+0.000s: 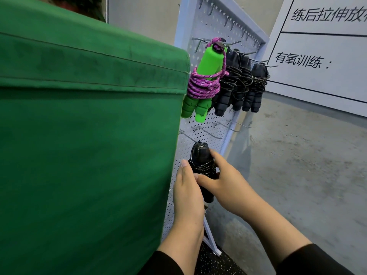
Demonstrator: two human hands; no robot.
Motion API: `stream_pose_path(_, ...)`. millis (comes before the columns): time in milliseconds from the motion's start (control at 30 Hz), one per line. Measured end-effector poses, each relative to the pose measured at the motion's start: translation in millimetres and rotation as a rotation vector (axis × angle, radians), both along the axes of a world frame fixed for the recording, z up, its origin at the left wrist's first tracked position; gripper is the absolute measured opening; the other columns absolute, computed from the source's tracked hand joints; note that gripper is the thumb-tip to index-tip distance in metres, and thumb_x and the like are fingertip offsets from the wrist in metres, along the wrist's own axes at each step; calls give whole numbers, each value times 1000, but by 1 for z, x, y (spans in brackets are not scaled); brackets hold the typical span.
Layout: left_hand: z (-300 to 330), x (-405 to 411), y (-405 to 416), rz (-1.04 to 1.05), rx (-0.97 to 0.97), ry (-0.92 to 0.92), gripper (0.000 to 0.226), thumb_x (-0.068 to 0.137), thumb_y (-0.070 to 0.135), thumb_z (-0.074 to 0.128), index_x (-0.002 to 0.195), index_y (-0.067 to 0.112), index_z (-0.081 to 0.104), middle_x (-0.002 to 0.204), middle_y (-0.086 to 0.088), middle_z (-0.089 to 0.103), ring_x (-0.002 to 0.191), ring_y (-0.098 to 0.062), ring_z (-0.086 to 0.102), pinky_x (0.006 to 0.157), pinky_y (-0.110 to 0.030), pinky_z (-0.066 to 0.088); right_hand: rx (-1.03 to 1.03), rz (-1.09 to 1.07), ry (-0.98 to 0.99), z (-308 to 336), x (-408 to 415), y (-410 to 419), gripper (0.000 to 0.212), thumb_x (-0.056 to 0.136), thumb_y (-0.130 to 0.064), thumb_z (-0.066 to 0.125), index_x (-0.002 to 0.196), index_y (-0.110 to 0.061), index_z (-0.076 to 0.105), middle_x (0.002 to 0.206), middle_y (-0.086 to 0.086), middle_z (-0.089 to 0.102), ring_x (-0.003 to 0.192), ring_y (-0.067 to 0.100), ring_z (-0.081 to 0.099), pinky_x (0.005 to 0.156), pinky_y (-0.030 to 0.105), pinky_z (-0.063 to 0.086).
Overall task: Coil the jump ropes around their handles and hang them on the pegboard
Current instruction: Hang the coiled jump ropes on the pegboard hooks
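Both hands share the grip: left hand (187, 187) and right hand (224, 182) curl round the black coiled rope (202, 162), keeping its turns tight on the handles, raised close against the pegboard (210, 133) just below an empty hook (187, 136), probably to hang it.

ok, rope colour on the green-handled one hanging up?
Purple with pale flecks, on the green-handled rope; head view shows it.
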State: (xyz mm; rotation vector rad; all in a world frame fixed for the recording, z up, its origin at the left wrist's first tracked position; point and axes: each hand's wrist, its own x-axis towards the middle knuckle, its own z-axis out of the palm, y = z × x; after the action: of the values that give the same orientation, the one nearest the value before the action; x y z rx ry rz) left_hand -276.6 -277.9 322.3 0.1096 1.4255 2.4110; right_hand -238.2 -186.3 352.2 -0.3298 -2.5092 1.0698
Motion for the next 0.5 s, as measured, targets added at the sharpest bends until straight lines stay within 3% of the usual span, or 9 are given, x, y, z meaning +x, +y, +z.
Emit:
stream_pose_path(67,1,-2,-1,2,18,-23,47,108,48,34,133,22,64,110,9,71,83,11,66,59,-2,46,-38,-5,-11,-2,-1,2,46,89,-32,76,122,-53,51,100,-26,68,85,13,73,77,36,61)
stream_pose_path(100,1,-3,-1,4,19,-29,47,108,48,35,131,22,65,107,11,71,82,12,66,59,-2,46,-42,-20,0,-3,-2,3,51,88,-33,77,126,-52,50,100,-32,66,86,10,72,79,36,60)
stream_pose_path(167,0,-4,0,17,10,-19,42,108,47,35,117,24,70,91,18,73,77,14,64,58,-1,45,-16,-57,25,-5,-5,4,57,84,-35,81,127,-53,48,98,-42,61,89,0,69,80,25,56)
stream_pose_path(233,0,-2,1,39,-1,-12,39,108,46,35,107,26,68,83,22,72,75,15,64,58,-1,43,-13,-80,42,-6,-9,2,60,83,-34,81,128,-51,46,97,-38,62,89,-5,66,74,14,48)
stream_pose_path(333,1,1,-1,36,-23,0,50,107,50,33,145,24,53,137,13,59,121,3,54,94,-11,42,-31,-108,56,-5,-17,-2,64,83,-37,81,136,-43,46,101,-33,56,96,-4,63,74,12,44)
stream_pose_path(367,-1,0,0,35,-31,4,54,107,50,32,150,21,48,148,9,52,132,-1,49,103,-16,38,-31,-111,60,-4,-20,-3,65,82,-38,81,137,-41,46,101,-34,54,98,-3,63,76,15,45)
stream_pose_path(500,-7,-5,5,36,-39,23,56,107,50,32,155,24,41,156,8,45,141,-5,42,108,-20,33,-31,-120,52,-1,-32,-6,69,83,-37,81,141,-35,44,98,-36,50,94,-10,57,76,12,43)
